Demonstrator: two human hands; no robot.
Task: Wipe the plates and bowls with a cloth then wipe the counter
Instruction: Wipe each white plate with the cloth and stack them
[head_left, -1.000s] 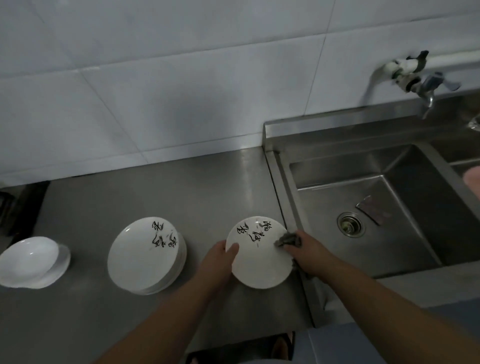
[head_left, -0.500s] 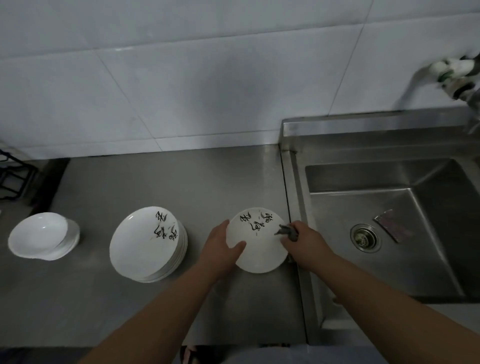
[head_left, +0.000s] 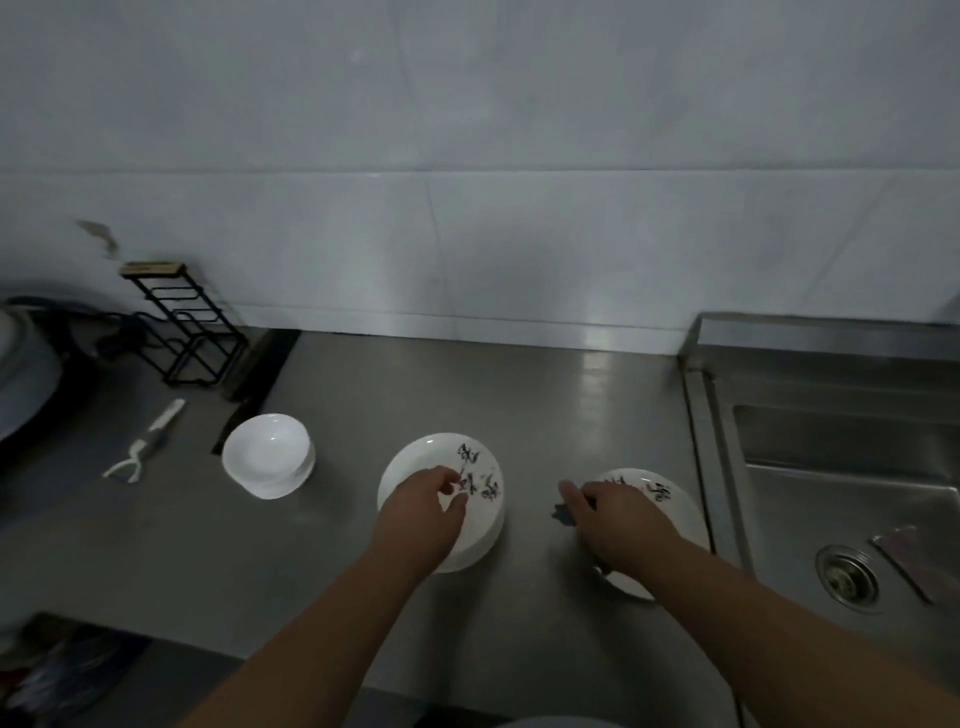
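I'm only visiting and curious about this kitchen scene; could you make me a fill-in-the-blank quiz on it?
1. The right hand grips a dark ____ above the single plate.
2. The left hand is over a stack of ____ with black writing.
3. The plain white bowls stand to the ____ of that stack.
Missing words: cloth; plates; left.

- Top plate (head_left: 415, 460) of the stack midway along the counter (head_left: 545, 395): black brush-written characters on its far right part; too blurred to read; the left hand (head_left: 421, 514) covers some of them;
- Single plate (head_left: 675, 512) at the counter's right edge, just beside the sink (head_left: 831, 467): black characters of the same kind at its far rim; unreadable; the right hand (head_left: 618, 525) with its cloth (head_left: 563, 514) hides the rest;
- No other text, label or number can be read.
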